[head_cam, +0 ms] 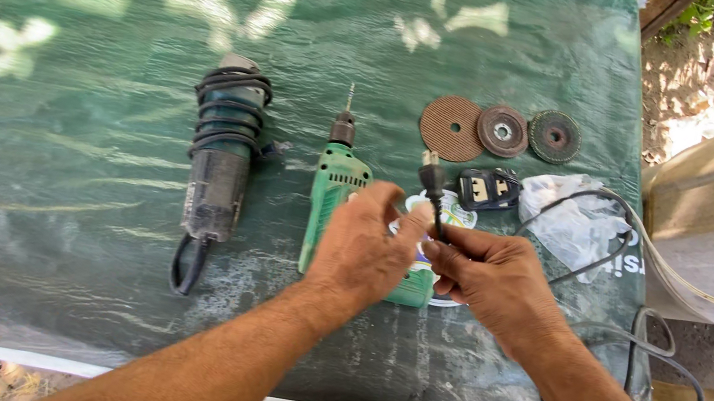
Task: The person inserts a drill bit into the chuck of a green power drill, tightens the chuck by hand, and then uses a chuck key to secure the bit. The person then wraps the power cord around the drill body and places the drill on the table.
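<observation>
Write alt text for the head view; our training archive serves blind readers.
Both hands, left hand and right hand, hold a black power cord with its plug up, over a green drill on a green tarp. A cord-wrapped grinder lies left, three discs beyond.

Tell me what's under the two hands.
Under the left hand and right hand lies the green drill on the green tarp. Its rear and handle are covered.

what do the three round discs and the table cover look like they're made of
Three discs: likely bonded abrasive, matte and grainy, reddish-brown to dark, with centre holes. Table cover: apparently woven plastic tarpaulin, green, slightly glossy, creased and wrinkled.
</observation>
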